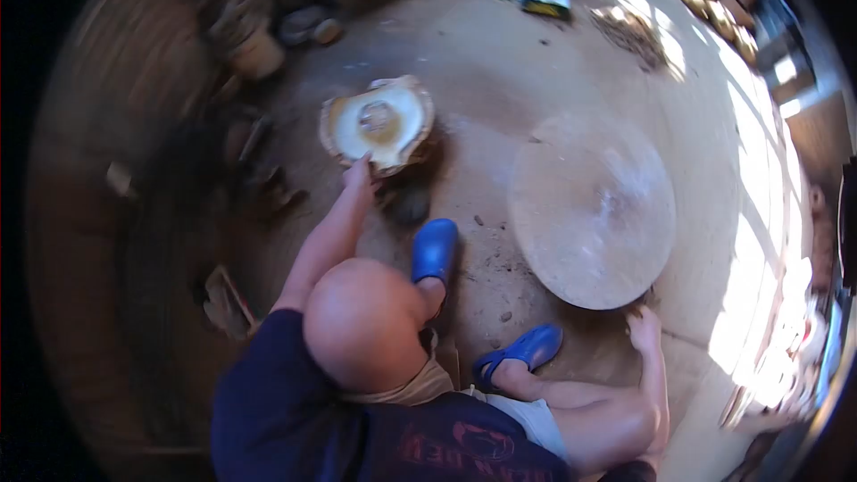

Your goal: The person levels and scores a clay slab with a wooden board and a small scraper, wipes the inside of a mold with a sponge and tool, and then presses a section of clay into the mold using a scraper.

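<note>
My left hand (pixel 360 174) grips the near rim of a wide shallow bowl (pixel 406 119). The bowl is cream inside, with an uneven wavy edge and a yellow-brown patch around a rough lump in its middle. Under its near side it is dark, so I cannot tell what it rests on. On the right, my right hand (pixel 643 328) is low beside the near edge of a large flat grey disc (pixel 592 214). Its fingers look curled by the disc's underside, and blur hides what is in them.
Between the bowl and disc, small crumbs lie on the floor (pixel 482 152) near my blue clogs (pixel 435 250). A brownish pot (pixel 256 54) and rounded lumps stand at upper left. A dark box (pixel 544 0) and brown scraps (pixel 629 36) lie farther off. Sunlight streaks the right side.
</note>
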Demonstrator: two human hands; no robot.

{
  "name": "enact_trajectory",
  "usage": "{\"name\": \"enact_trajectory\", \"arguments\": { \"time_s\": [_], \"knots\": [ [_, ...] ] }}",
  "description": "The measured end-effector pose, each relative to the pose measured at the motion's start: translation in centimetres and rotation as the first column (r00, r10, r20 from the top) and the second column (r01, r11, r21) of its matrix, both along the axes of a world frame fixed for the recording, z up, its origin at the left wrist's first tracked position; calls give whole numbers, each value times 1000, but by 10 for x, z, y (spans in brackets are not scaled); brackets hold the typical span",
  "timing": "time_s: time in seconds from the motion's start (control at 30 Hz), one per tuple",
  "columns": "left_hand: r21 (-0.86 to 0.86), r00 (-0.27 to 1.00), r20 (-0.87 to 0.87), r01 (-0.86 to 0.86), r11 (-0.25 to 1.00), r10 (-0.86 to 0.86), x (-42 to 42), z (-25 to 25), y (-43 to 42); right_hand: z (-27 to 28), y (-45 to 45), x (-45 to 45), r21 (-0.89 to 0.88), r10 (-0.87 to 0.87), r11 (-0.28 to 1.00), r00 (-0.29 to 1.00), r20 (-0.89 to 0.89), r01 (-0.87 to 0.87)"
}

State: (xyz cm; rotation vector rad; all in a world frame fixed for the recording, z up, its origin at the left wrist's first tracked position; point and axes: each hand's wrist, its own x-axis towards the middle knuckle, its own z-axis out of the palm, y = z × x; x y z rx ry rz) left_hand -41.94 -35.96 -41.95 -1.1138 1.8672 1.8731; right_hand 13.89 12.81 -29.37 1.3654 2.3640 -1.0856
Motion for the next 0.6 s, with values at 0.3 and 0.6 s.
{"name": "enact_trajectory", "arguments": {
  "time_s": [0.3, 0.6],
  "knots": [
    [191, 951, 47, 292, 937, -306, -53, -72, -20, -93, 6, 55, -11, -19, 1000, 980, 200, 22],
    [32, 817, 129, 564, 825, -563, -75, -12, 63, -112, -165, 70, -45, -494, 869, 868, -54, 492]
  ]
}}
